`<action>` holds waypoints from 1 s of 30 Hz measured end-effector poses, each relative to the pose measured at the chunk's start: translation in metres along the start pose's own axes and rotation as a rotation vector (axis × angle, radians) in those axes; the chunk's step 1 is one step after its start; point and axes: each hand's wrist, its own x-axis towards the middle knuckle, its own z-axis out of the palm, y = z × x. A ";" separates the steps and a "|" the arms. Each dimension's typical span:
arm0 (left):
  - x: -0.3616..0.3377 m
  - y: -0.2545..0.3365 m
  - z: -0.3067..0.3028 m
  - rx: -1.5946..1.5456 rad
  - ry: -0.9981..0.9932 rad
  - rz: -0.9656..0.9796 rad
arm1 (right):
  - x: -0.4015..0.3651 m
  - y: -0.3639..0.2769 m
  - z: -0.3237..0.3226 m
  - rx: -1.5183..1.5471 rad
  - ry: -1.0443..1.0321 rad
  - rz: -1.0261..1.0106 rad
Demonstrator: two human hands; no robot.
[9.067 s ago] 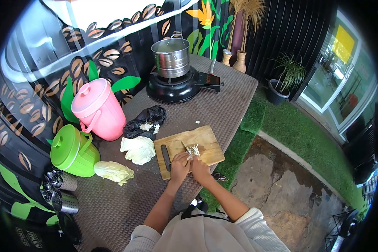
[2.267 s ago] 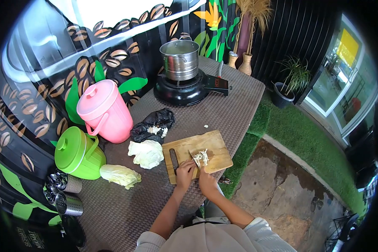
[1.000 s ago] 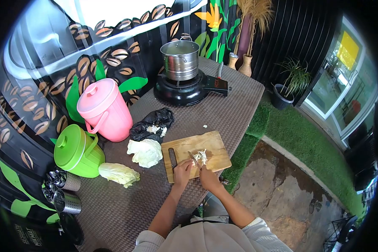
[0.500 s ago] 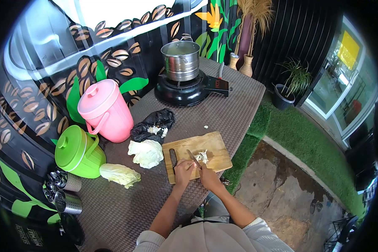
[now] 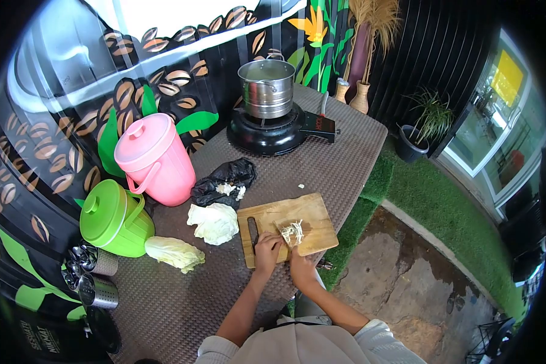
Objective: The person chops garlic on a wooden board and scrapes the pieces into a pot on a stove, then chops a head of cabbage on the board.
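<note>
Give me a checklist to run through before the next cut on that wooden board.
1. The wooden board lies flat and fully on the table: ok.
2. The shredded cabbage sits on the board, just ahead of both hands: ok.
3. Fingers of the left hand clear of any blade: cannot tell, too small to see.
4. Firm grip in the right hand: cannot tell.
5. The dark long object lies on the board beside the left hand: not ok, it probably crowds the cutting space.
6. A fresh cabbage piece lies just left of the board: ok.
</note>
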 end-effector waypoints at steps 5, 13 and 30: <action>-0.002 -0.001 0.001 -0.046 -0.005 0.001 | 0.018 -0.004 0.003 -0.056 -0.010 0.010; -0.002 0.003 -0.001 -0.077 -0.028 -0.044 | 0.031 0.010 -0.027 0.194 -0.251 -0.053; 0.000 0.008 -0.007 -0.078 -0.052 -0.034 | 0.032 0.005 -0.024 0.160 -0.240 -0.011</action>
